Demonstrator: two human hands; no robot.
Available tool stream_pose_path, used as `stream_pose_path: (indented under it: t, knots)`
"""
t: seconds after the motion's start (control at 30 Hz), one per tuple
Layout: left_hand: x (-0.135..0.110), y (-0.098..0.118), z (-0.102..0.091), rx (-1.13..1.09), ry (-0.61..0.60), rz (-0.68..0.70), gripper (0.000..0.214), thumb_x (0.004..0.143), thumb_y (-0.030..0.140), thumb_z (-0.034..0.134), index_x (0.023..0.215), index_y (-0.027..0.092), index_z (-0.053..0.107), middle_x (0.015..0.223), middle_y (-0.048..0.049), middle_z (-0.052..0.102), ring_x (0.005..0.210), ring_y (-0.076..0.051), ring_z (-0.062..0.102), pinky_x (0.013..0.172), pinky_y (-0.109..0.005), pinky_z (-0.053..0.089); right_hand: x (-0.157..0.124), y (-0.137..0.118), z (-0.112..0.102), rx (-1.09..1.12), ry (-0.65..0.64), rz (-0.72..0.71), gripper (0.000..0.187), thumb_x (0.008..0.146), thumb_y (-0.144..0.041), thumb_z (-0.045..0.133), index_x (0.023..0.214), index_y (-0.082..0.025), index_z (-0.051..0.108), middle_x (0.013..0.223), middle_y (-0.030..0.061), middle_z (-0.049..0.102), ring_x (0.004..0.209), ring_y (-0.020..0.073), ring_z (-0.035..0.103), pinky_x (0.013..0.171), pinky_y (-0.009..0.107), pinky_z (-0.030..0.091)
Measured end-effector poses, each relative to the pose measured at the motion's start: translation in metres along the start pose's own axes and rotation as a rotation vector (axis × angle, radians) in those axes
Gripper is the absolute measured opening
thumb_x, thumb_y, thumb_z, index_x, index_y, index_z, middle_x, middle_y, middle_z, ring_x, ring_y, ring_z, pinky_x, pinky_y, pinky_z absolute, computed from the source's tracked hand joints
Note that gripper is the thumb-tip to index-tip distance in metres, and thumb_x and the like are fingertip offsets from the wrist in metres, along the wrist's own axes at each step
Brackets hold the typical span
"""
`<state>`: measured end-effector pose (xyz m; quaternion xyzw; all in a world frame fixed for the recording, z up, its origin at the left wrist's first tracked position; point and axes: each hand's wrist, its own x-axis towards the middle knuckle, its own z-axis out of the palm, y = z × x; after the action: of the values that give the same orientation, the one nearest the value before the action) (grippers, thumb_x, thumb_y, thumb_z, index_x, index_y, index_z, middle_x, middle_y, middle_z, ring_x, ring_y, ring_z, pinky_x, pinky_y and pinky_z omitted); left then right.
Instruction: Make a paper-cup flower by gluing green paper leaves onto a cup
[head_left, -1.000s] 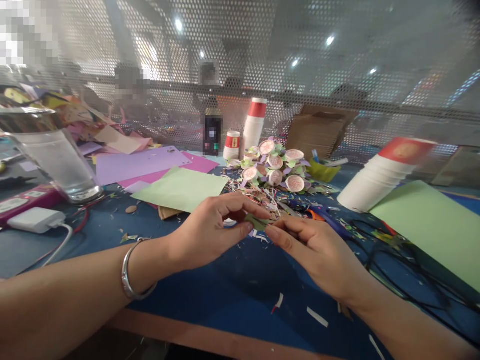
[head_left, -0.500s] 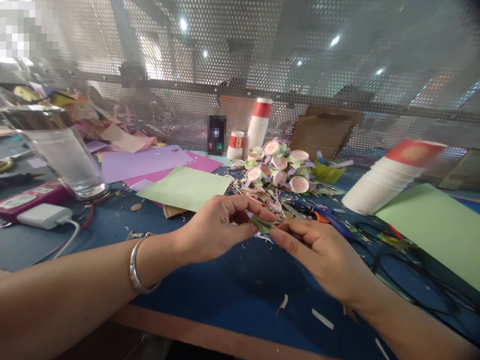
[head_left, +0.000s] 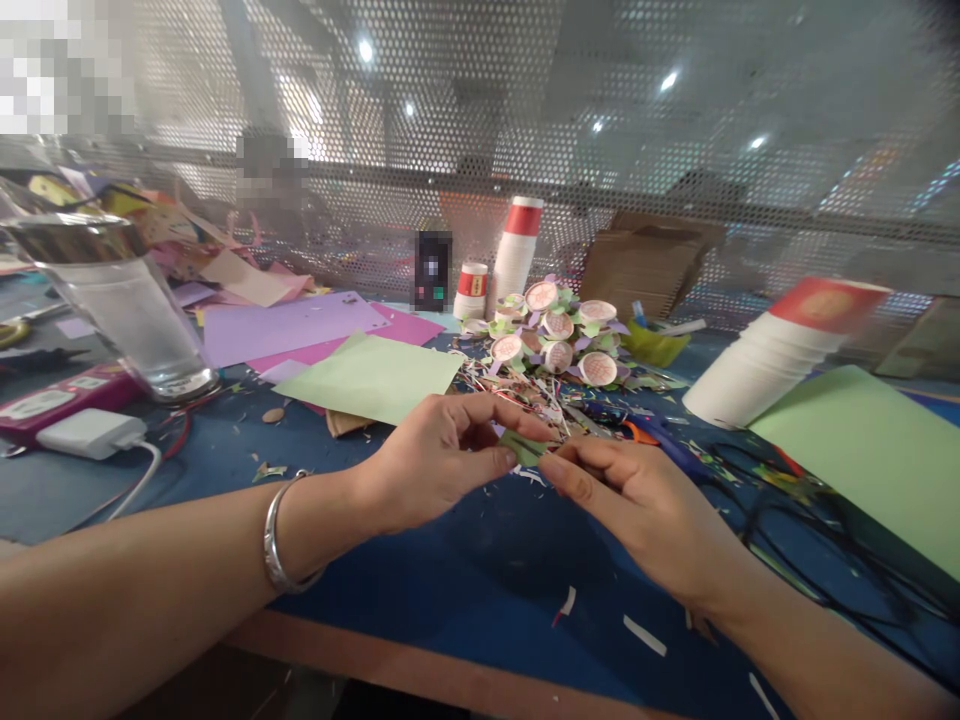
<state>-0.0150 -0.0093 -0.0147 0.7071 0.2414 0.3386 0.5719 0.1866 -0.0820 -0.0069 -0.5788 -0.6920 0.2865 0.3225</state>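
Both hands meet over the middle of the blue table (head_left: 480,590). My left hand (head_left: 442,460), with a silver bangle on its wrist, pinches a small green paper piece (head_left: 523,447) between thumb and forefinger. My right hand (head_left: 637,500) pinches the same piece from the right side with its fingertips. The piece is partly hidden by the fingers. Just behind the hands lies a heap of paper scraps (head_left: 525,390), and beyond it a cluster of cut paper-cup flowers (head_left: 559,340).
A glass (head_left: 124,310) and a white charger with cable (head_left: 90,432) stand at the left. Green (head_left: 371,375), purple and pink paper sheets lie behind. Stacked paper cups lie at the right (head_left: 780,350) and stand at the back (head_left: 516,250). Scissors (head_left: 652,432) and black cables (head_left: 787,500) lie right. A perforated metal screen closes the back.
Both hands stay pinched on the green piece; they shifted only slightly, the fingers working it a little.
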Motion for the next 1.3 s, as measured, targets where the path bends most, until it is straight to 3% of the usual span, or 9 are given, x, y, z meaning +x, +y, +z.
stream_pose_path:
  t: [0.27, 0.7, 0.93, 1.13, 1.3]
  knots:
    - [-0.0009, 0.0022, 0.0025, -0.050, -0.017, -0.053, 0.024, 0.084, 0.024, 0.072, 0.106, 0.017, 0.075, 0.072, 0.0024, 0.060, 0.061, -0.009, 0.045, 0.058, -0.025, 0.031, -0.0025, -0.0024, -0.0018, -0.076, 0.027, -0.047, 0.049, 0.097, -0.060, 0.052, 0.066, -0.023, 0.055, 0.063, -0.0016, 0.049, 0.060, 0.0151, 0.046, 0.053, 0.030, 0.036]
    - [-0.0020, 0.0023, 0.0041, -0.023, -0.035, -0.043, 0.024, 0.084, 0.021, 0.068, 0.107, 0.017, 0.075, 0.080, 0.0000, 0.065, 0.067, -0.011, 0.049, 0.062, -0.026, 0.033, 0.0000, -0.0004, 0.0002, -0.039, 0.000, -0.022, 0.049, 0.097, -0.061, 0.052, 0.070, -0.021, 0.062, 0.067, 0.0001, 0.055, 0.064, 0.0161, 0.052, 0.056, 0.030, 0.041]
    - [-0.0036, 0.0018, 0.0041, -0.006, -0.036, -0.052, 0.027, 0.084, 0.021, 0.069, 0.110, 0.016, 0.075, 0.072, 0.0028, 0.057, 0.064, -0.010, 0.043, 0.060, -0.025, 0.030, -0.0044, -0.0027, -0.0003, -0.072, 0.032, -0.067, 0.044, 0.098, -0.056, 0.054, 0.075, -0.021, 0.067, 0.073, 0.0030, 0.067, 0.067, 0.0178, 0.060, 0.057, 0.030, 0.044]
    - [-0.0028, 0.0012, 0.0042, -0.006, -0.025, -0.035, 0.025, 0.084, 0.020, 0.069, 0.108, 0.017, 0.076, 0.071, 0.0024, 0.060, 0.062, -0.009, 0.047, 0.058, -0.023, 0.033, -0.0025, -0.0014, 0.0008, -0.046, 0.037, -0.043, 0.043, 0.098, -0.055, 0.055, 0.078, -0.021, 0.071, 0.074, 0.0031, 0.070, 0.071, 0.0192, 0.066, 0.060, 0.028, 0.050]
    - [-0.0020, -0.0034, 0.0054, -0.011, -0.042, -0.028, 0.022, 0.082, 0.021, 0.073, 0.104, 0.018, 0.077, 0.081, -0.0028, 0.069, 0.072, -0.014, 0.060, 0.064, -0.025, 0.046, -0.0019, 0.0014, 0.0014, -0.042, 0.020, -0.042, 0.043, 0.097, -0.056, 0.056, 0.074, -0.023, 0.071, 0.070, 0.0033, 0.069, 0.076, 0.0227, 0.069, 0.065, 0.032, 0.054]
